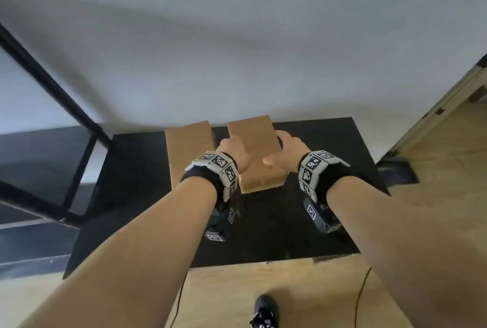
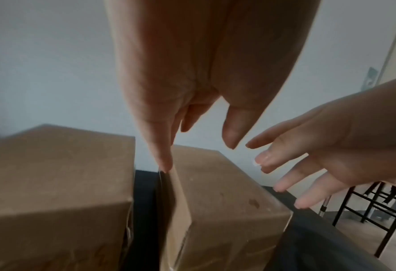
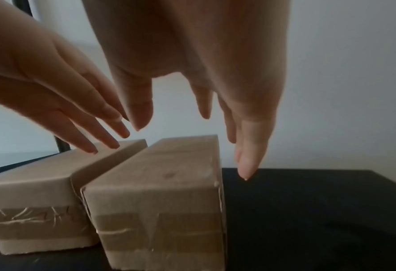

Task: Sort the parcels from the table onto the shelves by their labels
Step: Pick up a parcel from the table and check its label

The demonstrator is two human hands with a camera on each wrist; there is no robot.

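Two brown taped cardboard parcels lie side by side on the black table (image 1: 137,169). The left parcel (image 1: 188,151) (image 2: 53,174) (image 3: 41,179) is untouched. My hands flank the right parcel (image 1: 254,143) (image 2: 215,192) (image 3: 160,176). My left hand (image 1: 232,152) (image 2: 199,128) has straight fingers, and one fingertip (image 2: 164,165) meets the parcel's upper left edge. Straight fingers of my right hand (image 1: 284,154) (image 3: 192,110) reach down past its right side, the thumb over the top. No label shows on either parcel.
A black metal shelf frame (image 1: 52,90) stands at the left, against the white wall. A doorway frame (image 1: 434,117) is at the right. Wooden floor, a cable (image 1: 361,296) and my shoe (image 1: 264,309) lie below the table. Chair legs (image 2: 366,210) stand beyond the table.
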